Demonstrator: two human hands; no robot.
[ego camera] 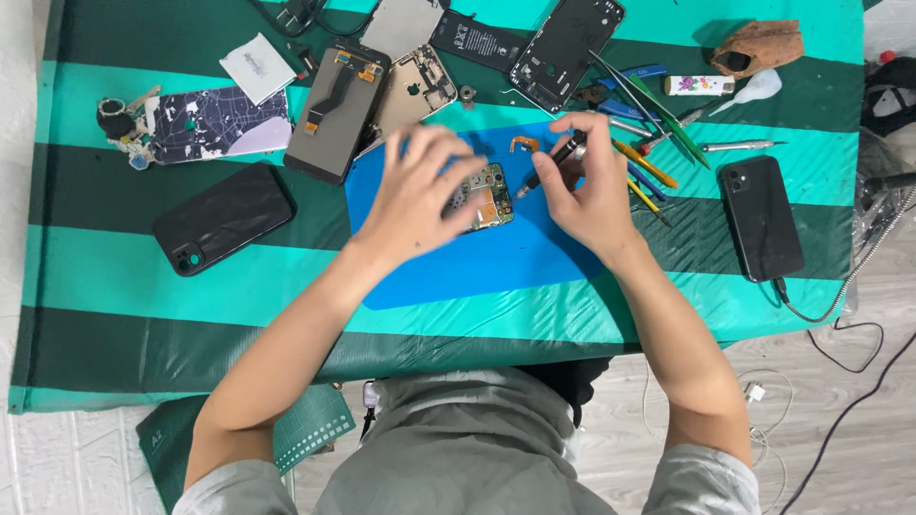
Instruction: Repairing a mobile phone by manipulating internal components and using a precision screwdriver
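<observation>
Two hands over an opened phone (482, 197), gold-framed circuitry bared: left (417, 195) spread flat, right (587, 186) grip pinching a screwdriver (553, 162).

My blue mat (458, 267) has free room near me. Tools (649, 143) crowd my right, phone parts (382, 86) block behind.

- A black phone (222, 217) is lying face down on the striped green desk (114, 286).
- A second black phone (760, 217) is sitting at the right, cabled.
- A screen panel (336, 113) is resting near a patterned case (218, 124).
- Tweezers and pens (658, 133) are lying scattered.
</observation>
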